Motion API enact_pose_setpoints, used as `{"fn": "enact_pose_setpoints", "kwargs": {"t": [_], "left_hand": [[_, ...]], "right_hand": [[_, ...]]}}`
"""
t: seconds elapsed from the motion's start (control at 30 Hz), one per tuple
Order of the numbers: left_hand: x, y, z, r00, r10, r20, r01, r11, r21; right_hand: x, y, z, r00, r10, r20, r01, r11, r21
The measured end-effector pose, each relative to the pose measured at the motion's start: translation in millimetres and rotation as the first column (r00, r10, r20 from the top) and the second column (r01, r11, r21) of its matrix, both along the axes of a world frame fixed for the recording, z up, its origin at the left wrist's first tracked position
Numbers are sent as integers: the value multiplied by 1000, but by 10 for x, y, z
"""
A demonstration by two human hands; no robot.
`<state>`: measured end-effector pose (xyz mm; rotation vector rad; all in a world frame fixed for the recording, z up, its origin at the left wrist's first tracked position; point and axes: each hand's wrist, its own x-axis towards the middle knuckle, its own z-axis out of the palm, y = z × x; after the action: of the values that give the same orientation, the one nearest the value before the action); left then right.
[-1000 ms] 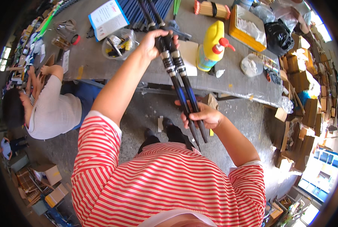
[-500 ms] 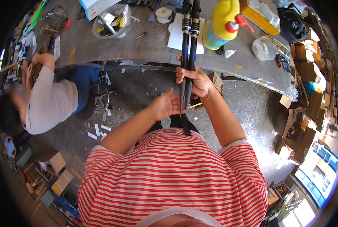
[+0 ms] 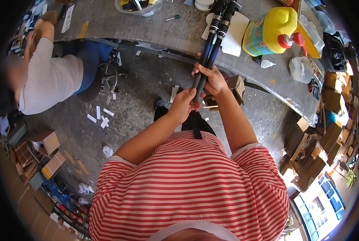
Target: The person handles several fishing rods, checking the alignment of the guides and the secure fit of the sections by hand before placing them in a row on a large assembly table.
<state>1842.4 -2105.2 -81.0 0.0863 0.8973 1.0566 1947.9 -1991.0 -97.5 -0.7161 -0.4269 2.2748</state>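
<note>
Two slim dark poles (image 3: 208, 48) with black lower ends and silver-ringed joints lie side by side, slanting from over the table towards my body. Their upper ends run to the top edge of the view. My right hand (image 3: 213, 80) is wrapped round both poles below the ringed joints. Lower down, my left hand (image 3: 183, 105) closes on their black ends, thumb on top; its fingers are partly hidden beneath. A white sheet (image 3: 235, 34) lies on the table beside the poles, with a yellow jug (image 3: 270, 30) with a red cap to its right.
The grey table (image 3: 175, 38) spans the far side, bearing a clear tub (image 3: 302, 69) and a container of tools (image 3: 147, 9). A cardboard box (image 3: 236, 88) stands under its edge. At left a seated person (image 3: 55, 76) works. Cartons (image 3: 308, 156) are piled at right.
My left hand, open beside the poles before, has closed on their lower ends. The poles have tilted, their tops further right. The view has shifted, so the table items appear higher and further right.
</note>
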Motion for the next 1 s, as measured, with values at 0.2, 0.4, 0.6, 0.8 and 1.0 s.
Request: {"fn": "enact_pose_setpoints", "kwargs": {"t": [0.2,0.4,0.6,0.8,1.0], "left_hand": [[93,35,-3,985,37,-168,-37,999,5],[105,-117,54,965,58,-254,-62,998,-6],[93,-428,143,951,110,-288,-119,993,-13],[-69,-1387,70,936,-20,-352,6,999,-43],[-204,-2717,252,884,-69,-463,-3,988,-153]], "right_hand": [[117,-31,79,985,91,144,-92,996,1],[284,-564,4,932,309,188,-312,950,-17],[91,-692,135,979,119,166,-95,985,-147],[-14,-756,133,986,-14,164,40,987,-156],[-112,-854,84,970,-136,200,163,979,-126]]}}
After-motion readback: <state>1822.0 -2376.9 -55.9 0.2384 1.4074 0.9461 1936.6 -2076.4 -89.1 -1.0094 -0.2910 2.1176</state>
